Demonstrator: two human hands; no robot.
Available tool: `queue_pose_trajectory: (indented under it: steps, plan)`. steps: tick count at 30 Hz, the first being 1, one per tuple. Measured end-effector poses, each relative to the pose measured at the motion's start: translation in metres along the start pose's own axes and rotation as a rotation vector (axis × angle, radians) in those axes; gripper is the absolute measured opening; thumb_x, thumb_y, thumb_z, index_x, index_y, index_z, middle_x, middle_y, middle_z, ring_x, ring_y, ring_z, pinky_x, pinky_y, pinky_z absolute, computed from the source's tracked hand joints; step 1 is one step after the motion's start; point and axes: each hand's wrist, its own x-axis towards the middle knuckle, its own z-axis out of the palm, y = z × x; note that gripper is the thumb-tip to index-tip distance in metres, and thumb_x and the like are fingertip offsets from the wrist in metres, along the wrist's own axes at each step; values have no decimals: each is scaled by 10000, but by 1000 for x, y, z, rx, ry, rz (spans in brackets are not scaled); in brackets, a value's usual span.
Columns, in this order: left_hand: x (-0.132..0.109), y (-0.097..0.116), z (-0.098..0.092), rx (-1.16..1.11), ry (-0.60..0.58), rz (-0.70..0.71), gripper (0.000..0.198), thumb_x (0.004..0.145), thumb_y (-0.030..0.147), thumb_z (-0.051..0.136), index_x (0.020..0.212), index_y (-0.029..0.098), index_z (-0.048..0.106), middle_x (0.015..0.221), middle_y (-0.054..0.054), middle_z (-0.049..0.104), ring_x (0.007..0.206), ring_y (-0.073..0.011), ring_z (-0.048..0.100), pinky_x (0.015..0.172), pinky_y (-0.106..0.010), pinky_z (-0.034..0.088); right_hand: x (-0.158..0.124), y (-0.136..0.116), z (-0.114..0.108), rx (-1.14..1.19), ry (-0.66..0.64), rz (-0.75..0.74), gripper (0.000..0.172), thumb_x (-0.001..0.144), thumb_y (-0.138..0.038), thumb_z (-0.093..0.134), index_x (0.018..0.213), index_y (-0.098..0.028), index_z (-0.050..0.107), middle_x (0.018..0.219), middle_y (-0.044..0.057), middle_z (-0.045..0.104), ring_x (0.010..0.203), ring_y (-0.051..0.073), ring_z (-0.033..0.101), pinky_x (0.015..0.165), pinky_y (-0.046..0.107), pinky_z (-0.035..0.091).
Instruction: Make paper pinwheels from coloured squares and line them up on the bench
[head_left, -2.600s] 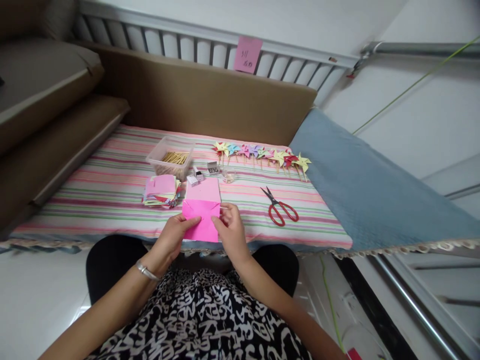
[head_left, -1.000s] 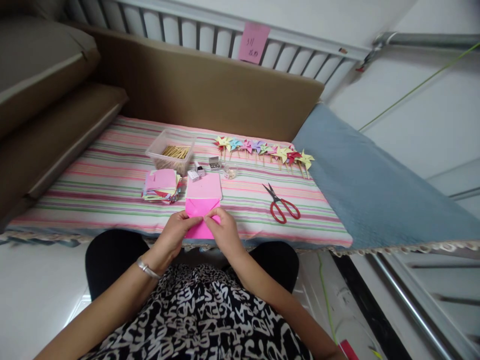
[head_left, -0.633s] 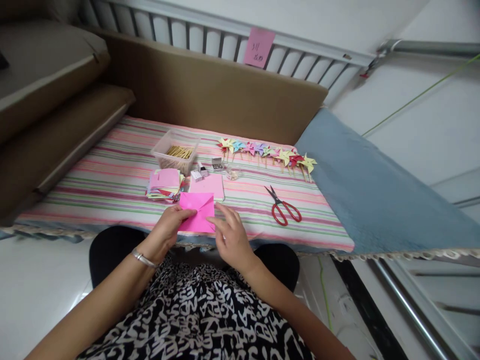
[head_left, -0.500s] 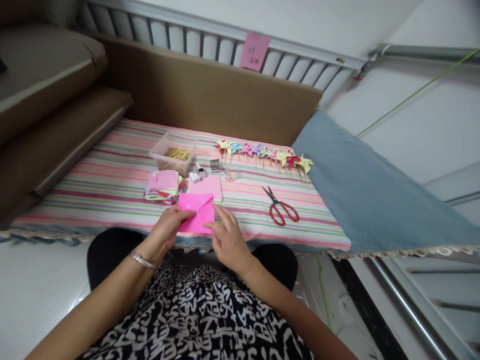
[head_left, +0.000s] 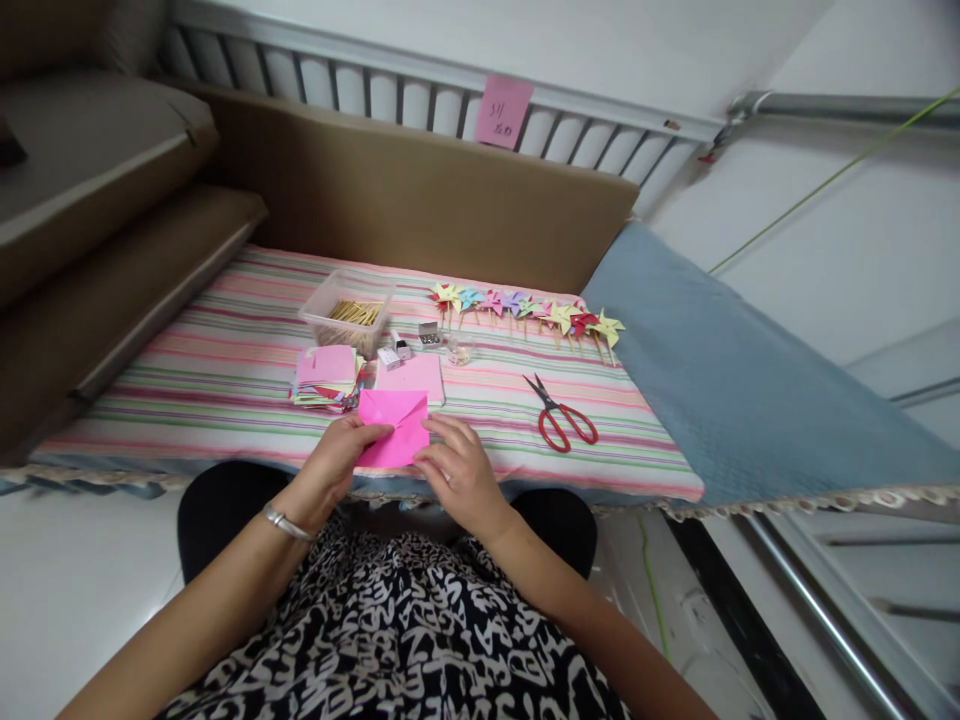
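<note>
A bright pink square of paper [head_left: 397,415] with slanting cuts or creases is held up over the front edge of the striped cloth. My left hand [head_left: 341,455] pinches it at the left, thumb lying on top near its middle. At the right edge, the fingers of my right hand [head_left: 457,470] are closed on the same paper. Just behind it lies a pale pink stack of paper squares [head_left: 412,374]. To the left sits a pile of coloured cut paper squares [head_left: 328,375].
Red-handled scissors [head_left: 561,412] lie to the right, blades pointing away. A clear plastic tub [head_left: 311,310] holds thin wooden sticks. Small boxes [head_left: 394,352] stand near it. Finished paper pinwheels [head_left: 525,305] line the back. Behind them rises a brown board [head_left: 435,200].
The camera view has shifted slightly. My right fingers have drawn a little closer together at the paper's right edge; the left hand keeps its hold.
</note>
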Motion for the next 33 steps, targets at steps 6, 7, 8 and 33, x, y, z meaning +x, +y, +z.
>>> queue_pose_trajectory:
  steps: [6,7,8,33]
  plan:
    - [0,-5,4,35,-34,-5,244,473,217,817,659,112,699,567,-50,686,513,-160,604,560,-267,460,9,-3,0,26,39,33,124,857,-238,590,799,-215,698,1269,101,589,1306,269,395,1042,505,390]
    - [-1,-7,4,42,-40,-3,250,473,227,818,664,113,702,569,-49,684,514,-163,604,559,-270,457,11,-4,1,29,42,45,124,852,-240,594,790,-215,698,1308,97,563,1333,273,363,1055,516,373]
    - [-1,-8,5,50,-51,0,249,472,235,818,657,114,703,568,-48,681,515,-164,602,558,-271,451,13,-5,2,34,43,56,122,846,-239,598,779,-217,697,1336,92,542,1349,276,340,1062,526,360]
    - [-5,-13,2,12,-287,-32,140,588,226,775,678,127,732,644,-52,695,597,-139,592,635,-249,445,18,2,9,102,71,173,96,823,-186,626,751,-213,684,1257,98,602,1308,257,402,1056,488,373]
